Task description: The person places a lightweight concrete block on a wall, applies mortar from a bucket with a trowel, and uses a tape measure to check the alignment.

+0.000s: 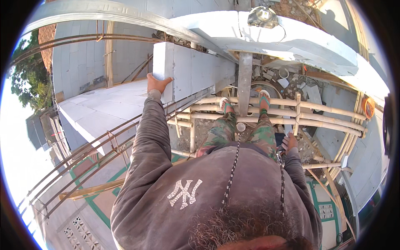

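Observation:
My left arm reaches forward to the end of a pale lightweight-block wall [196, 73]. My left hand [157, 83] clasps the white end block [163, 62], thumb on one side and fingers on the other. Low beside my right hip is my right hand [290, 143], its fingers curled. A dark item [279, 139] shows next to it and a pale flat piece [287, 127] just beyond; what the hand holds cannot be made out. My sandalled feet [264, 100] stand on bamboo poles [314, 109].
Thin steel bars [89, 148] run past my left arm. A grey upright post [245, 83] rises between my feet. Ahead, a device with a cable [262, 17] sits on a white wall top [300, 39]. Rubble and a bucket [283, 73] lie below; an orange round container [368, 108] is far right.

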Tool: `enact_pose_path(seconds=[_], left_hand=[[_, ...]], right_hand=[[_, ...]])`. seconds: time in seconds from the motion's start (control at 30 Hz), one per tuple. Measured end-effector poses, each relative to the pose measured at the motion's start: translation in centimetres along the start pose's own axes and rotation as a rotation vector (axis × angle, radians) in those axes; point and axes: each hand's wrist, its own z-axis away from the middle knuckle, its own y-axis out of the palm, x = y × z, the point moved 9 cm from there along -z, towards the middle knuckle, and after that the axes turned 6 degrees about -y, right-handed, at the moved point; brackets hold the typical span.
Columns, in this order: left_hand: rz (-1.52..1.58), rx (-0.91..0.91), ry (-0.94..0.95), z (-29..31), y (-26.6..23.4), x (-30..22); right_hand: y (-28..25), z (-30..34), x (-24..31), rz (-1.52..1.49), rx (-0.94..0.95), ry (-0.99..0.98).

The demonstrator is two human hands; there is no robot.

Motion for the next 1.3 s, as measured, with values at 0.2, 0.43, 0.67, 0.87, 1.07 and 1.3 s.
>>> enact_pose_path(seconds=[0.2, 0.43, 0.67, 0.87, 1.07, 1.3], left_hand=[[-0.029, 0.037, -0.060, 0.0, 0.6, 1.7], [-0.143, 0.086, -0.071, 0.8, 0.8, 2.3], [-0.152, 0.111, -0.067, 0.3, 1.4, 3.1], [-0.142, 0.142, -0.098, 0.6, 1.7, 3.3], [-0.134, 0.134, -0.097, 0.7, 1.8, 3.3], [-0.159, 0.145, -0.130, 1.1, 1.7, 3.1]], right_hand=[[2.6, 1.2, 3.8, 0.066, 0.020, -0.060], [5.7, 2.9, 5.4, 0.068, 0.073, -0.067], [5.7, 2.6, 5.3, 0.080, 0.072, -0.053], [5.0, 1.6, 4.4, 0.098, 0.072, -0.030], [5.4, 1.5, 4.2, 0.092, 0.070, -0.029], [6.3, 0.5, 4.6, 0.047, 0.101, -0.061]])
